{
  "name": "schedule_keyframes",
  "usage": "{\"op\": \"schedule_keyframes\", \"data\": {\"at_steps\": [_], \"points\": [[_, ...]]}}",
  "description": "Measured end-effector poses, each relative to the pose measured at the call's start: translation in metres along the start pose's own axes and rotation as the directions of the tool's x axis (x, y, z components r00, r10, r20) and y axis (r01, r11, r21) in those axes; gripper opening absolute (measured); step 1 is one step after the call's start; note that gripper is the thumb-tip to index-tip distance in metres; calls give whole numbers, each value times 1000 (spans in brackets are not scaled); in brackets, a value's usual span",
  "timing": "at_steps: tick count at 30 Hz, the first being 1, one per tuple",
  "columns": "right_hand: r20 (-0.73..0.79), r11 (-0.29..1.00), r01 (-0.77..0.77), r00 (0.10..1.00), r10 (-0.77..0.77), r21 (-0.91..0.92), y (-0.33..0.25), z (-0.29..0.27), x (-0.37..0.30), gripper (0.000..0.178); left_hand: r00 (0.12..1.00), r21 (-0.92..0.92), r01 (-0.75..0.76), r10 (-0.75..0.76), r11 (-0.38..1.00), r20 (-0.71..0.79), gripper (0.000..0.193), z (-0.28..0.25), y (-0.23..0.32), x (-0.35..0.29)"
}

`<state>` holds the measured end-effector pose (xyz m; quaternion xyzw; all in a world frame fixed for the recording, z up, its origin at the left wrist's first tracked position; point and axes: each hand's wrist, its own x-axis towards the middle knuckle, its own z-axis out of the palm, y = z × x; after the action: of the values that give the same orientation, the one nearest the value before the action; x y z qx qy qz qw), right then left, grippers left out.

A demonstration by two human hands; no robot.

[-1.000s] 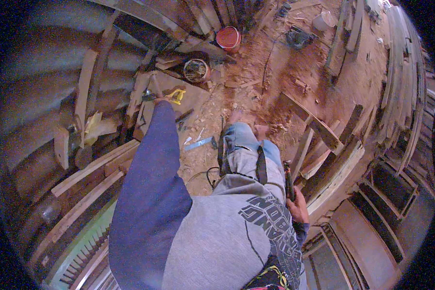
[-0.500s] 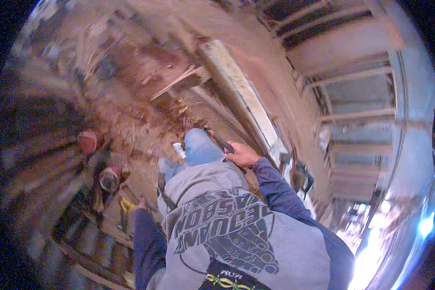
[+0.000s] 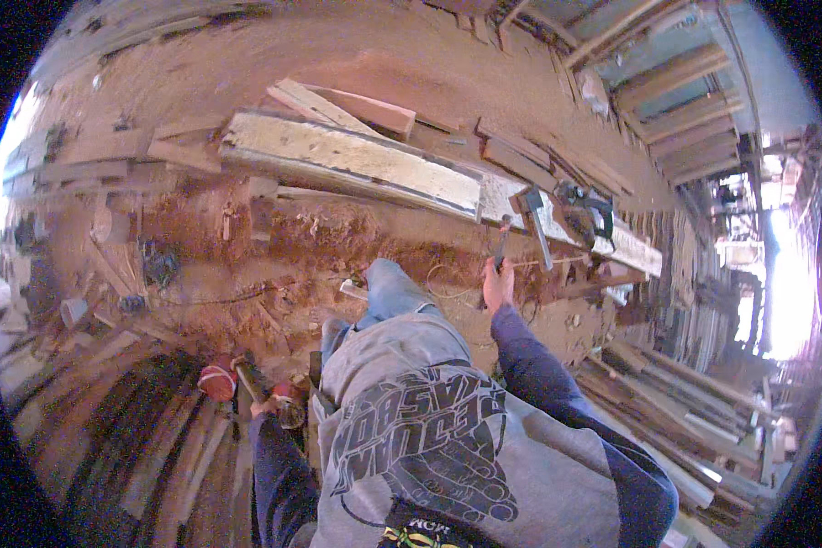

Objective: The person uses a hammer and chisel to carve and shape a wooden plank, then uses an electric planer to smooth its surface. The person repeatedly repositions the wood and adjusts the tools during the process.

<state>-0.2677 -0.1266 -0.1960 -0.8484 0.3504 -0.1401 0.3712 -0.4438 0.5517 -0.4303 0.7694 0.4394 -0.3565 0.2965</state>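
Note:
My right hand (image 3: 496, 287) is closed round a slim, dark-handled tool (image 3: 502, 245). Its far end points up toward the timber beam (image 3: 356, 164), but the exact kind is too blurred to tell. Low on the left, my left hand (image 3: 264, 406) is closed on a wooden handle (image 3: 247, 379); what sits at the handle's end is unclear. Just beyond my right hand, a tool with a flat metal blade and a dark block (image 3: 537, 228) rests across the beam. Beside it stands a dark power tool with a black handle (image 3: 601, 222).
A red round object (image 3: 217, 378) lies by my left hand, near stacked boards (image 3: 146, 447). Loose planks (image 3: 374, 111) lie behind the beam. A thin cable loop (image 3: 447, 281) crosses the dirt floor. More stacked lumber (image 3: 676, 420) fills the right side.
My view has swung to the right, so the beam now runs across in front of me. Both hands keep their tools; the right one now points its tool upward near the beam.

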Motion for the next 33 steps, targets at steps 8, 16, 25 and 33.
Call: {"op": "schedule_keyframes", "data": {"at_steps": [8,16,25,33], "points": [[86,917,155,987,-133,-367,21,-19,108,34,958,187,-272,285,944,-46,51,-81,175,1],[20,851,212,973,-231,-480,26,16,182,37,915,260,-265,327,929,-237,45,-36,352,-117],[-17,730,-75,996,86,-680,62,-41,197,55,486,529,-562,771,636,-411,50,-53,517,-183],[91,789,146,989,-114,-596,97,-63,228,51,471,390,-712,808,585,-353,75,-128,620,-72]]}}
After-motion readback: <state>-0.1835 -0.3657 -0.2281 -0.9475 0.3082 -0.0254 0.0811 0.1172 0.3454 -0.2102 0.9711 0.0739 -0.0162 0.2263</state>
